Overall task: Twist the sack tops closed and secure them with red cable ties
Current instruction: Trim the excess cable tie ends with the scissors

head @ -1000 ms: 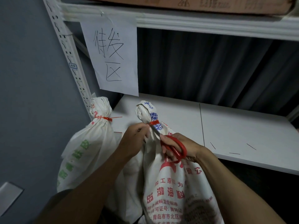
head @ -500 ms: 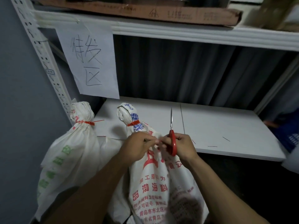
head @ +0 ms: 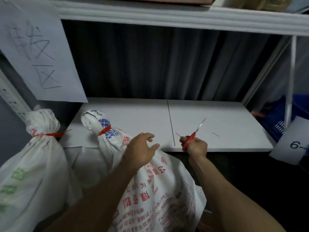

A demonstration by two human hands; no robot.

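Observation:
Two white sacks lean against the white shelf board (head: pixel 217 124). The sack with red print (head: pixel 150 190) has its twisted top bound by a red cable tie (head: pixel 104 130) with no long tail. The sack with green print (head: pixel 33 164) at the left carries a red cable tie (head: pixel 51 134) whose tail sticks out to the right. My left hand (head: pixel 142 149) hovers over the red-print sack's shoulder, fingers loosely spread, holding nothing. My right hand (head: pixel 195 146) grips red-handled scissors (head: pixel 194 134) over the shelf's front edge, blades pointing up and away.
A paper sign (head: pixel 38 52) with handwritten characters hangs from the upper shelf (head: pixel 167 17) at the left. Thin cut-off tie pieces (head: pixel 215 134) lie on the shelf board. A perforated rack post (head: pixel 10 101) stands far left. A blue crate (head: pixel 280 121) and a label reading "6-" (head: pixel 296 143) are at the right.
My hands have left the tied neck of the red-print sack. The right hand moved right with the scissors to the shelf edge; the left hand opened. The view shifted right.

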